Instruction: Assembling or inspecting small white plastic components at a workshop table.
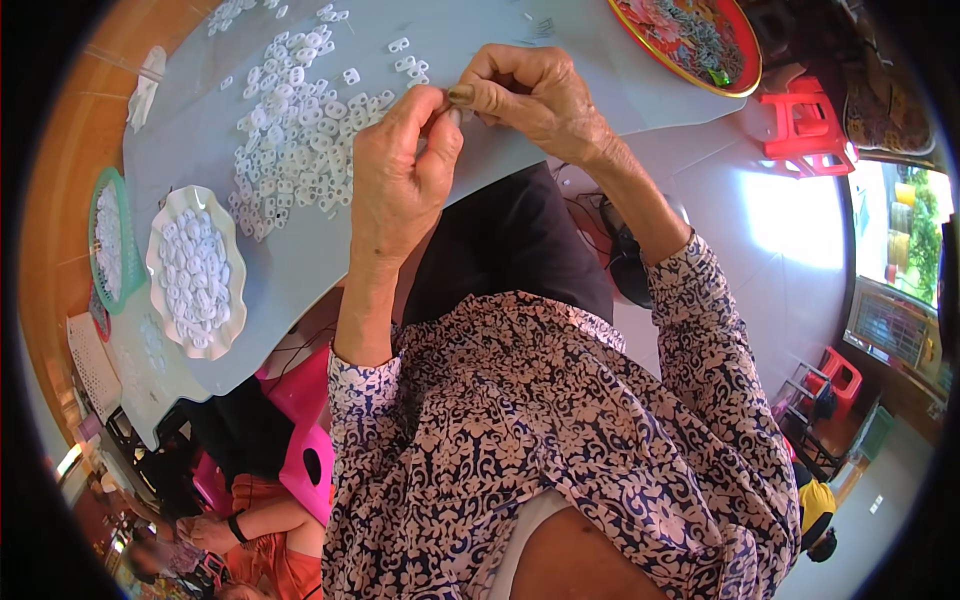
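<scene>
My left hand [400,170] and my right hand [530,95] meet over the near edge of a pale grey table top [560,40]. Their fingertips pinch together on a small white plastic piece [462,114], mostly hidden by my thumbs. A heap of several small white plastic rings [295,130] lies on the table just left of my left hand. A white scalloped dish [196,270] holding more such pieces sits further left.
A green basket [110,240] of white pieces stands at the table's left edge. A red round tray [690,40] with small parts lies at the upper right. Red stools [805,125] and a pink stool [310,440] stand on the floor. Another person [260,545] sits at lower left.
</scene>
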Demonstrator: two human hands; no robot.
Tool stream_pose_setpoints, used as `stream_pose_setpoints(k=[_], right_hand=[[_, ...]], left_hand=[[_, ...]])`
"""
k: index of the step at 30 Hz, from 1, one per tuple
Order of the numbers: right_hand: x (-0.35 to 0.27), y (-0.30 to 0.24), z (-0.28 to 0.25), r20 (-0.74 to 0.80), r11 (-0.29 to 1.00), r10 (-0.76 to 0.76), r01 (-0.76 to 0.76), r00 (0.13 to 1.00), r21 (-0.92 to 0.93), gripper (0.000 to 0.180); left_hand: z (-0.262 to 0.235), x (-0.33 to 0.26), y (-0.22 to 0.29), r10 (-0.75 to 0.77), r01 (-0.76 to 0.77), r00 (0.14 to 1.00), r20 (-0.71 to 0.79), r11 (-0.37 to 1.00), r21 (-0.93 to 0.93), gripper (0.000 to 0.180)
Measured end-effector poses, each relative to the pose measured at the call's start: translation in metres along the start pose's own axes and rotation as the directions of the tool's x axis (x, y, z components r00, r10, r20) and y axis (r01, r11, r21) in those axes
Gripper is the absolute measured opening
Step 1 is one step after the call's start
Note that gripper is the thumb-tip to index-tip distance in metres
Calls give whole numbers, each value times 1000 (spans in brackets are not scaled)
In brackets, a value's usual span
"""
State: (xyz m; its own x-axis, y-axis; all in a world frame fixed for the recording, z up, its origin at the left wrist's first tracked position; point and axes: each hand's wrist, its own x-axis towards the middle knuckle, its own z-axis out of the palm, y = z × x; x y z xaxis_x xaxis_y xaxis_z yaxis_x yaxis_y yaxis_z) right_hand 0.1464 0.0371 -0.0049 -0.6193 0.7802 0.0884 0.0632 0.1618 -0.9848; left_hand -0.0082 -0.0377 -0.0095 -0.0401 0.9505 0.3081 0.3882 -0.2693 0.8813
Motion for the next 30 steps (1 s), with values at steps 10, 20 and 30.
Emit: stream_pose_setpoints(k=[10,20,30], right_hand=[[-1,5,1,10,992,-43,41,999,122,20],[-2,-2,5,-69,997,-39,33,997,-76,25],[-2,1,5,-43,997,-49,51,998,55,20]], left_hand=[[-5,-3,-2,-86,95,995,50,970,-223,19],[6,-3,-4,-19,15,999,-51,996,-83,19],[1,-5,-2,-117,112,993,-24,981,-160,22]])
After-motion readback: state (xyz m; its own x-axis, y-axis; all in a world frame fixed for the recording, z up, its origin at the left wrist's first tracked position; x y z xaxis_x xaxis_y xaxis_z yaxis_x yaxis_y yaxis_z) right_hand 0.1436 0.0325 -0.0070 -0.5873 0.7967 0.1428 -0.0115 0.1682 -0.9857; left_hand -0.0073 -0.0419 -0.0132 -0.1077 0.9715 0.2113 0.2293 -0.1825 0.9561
